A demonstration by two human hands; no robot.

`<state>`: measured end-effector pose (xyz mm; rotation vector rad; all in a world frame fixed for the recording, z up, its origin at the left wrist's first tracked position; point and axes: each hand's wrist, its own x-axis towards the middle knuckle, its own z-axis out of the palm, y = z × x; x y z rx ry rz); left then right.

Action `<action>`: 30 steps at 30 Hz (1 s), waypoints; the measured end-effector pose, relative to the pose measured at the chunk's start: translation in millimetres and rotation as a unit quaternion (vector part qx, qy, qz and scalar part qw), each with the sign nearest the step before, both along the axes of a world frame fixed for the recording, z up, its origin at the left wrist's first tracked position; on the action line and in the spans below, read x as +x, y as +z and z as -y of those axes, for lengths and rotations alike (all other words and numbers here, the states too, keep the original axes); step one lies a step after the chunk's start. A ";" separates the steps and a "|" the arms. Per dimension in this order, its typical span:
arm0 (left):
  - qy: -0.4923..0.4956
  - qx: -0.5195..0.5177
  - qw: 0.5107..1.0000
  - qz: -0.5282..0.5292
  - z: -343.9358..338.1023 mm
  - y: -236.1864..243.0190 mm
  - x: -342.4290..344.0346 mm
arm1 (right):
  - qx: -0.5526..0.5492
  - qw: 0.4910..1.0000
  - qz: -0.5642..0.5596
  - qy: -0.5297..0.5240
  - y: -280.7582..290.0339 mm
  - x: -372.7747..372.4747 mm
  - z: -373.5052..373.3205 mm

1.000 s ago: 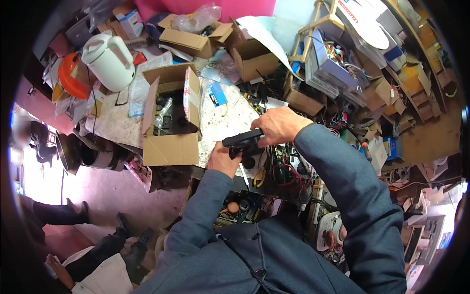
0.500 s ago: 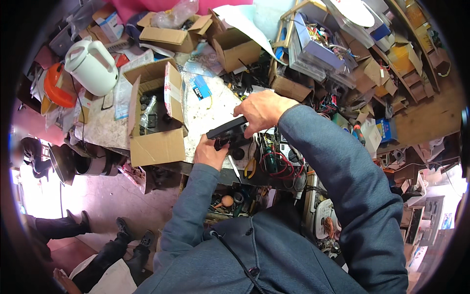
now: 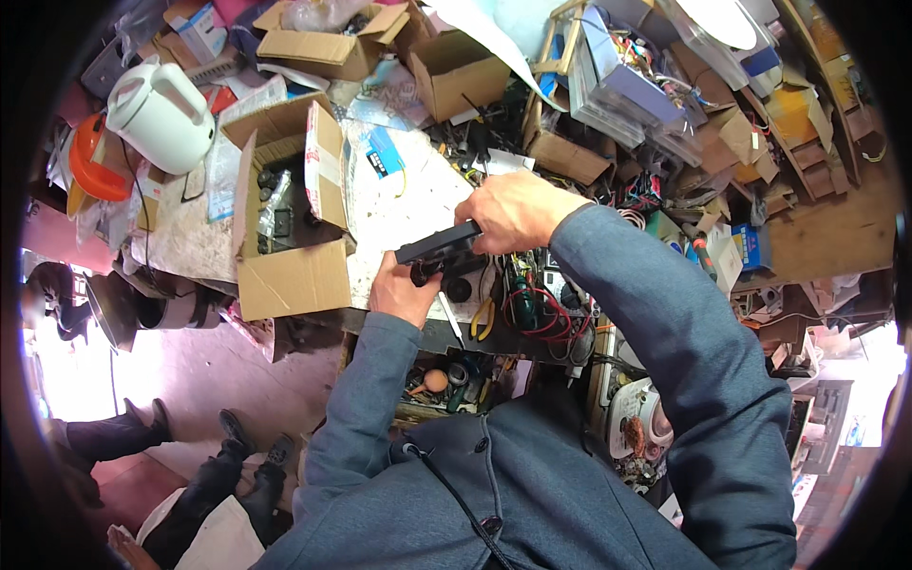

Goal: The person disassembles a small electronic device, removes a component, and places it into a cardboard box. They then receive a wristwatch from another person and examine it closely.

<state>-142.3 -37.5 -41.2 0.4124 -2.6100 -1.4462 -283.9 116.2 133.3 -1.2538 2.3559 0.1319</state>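
A black box-shaped device (image 3: 439,243) is held above the front of the cluttered workbench, its flat top tilted. My left hand (image 3: 401,293) grips its near left side, the thumb against its underside parts. On its far right end the curled fingers of my right hand (image 3: 518,211) close from above; some fingertips are hidden behind it. A round black part (image 3: 459,289) lies just under the device. Beside it are a slim white stick (image 3: 450,319) and yellow-handled pliers (image 3: 485,319). A small blue packet (image 3: 385,155) lies farther back on the white bench surface.
An open cardboard box (image 3: 294,281) with black parts stands left, near a white kettle (image 3: 163,116). Red cables (image 3: 541,328) tangle at the right. Below the bench edge, a drawer (image 3: 418,415) holds tools. Another person's legs (image 3: 223,484) show at lower left.
The view has shifted slightly, so the bench things sit a little more to the left. Both hands stay on the black device, with the right fingers a little more curled.
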 end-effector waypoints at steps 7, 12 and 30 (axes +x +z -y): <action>0.015 0.066 0.998 0.008 -1.0 -0.8 3.8 | 0.009 1.000 0.005 -0.008 -6.5 -0.9 -0.9; 0.009 0.019 0.999 0.036 -2.7 9.4 7.4 | 0.024 1.000 0.010 -0.007 -12.1 -5.3 -1.3; 0.026 0.081 0.996 -0.023 -4.0 -1.1 -0.1 | -0.013 1.000 0.010 0.014 -6.8 -3.4 -3.6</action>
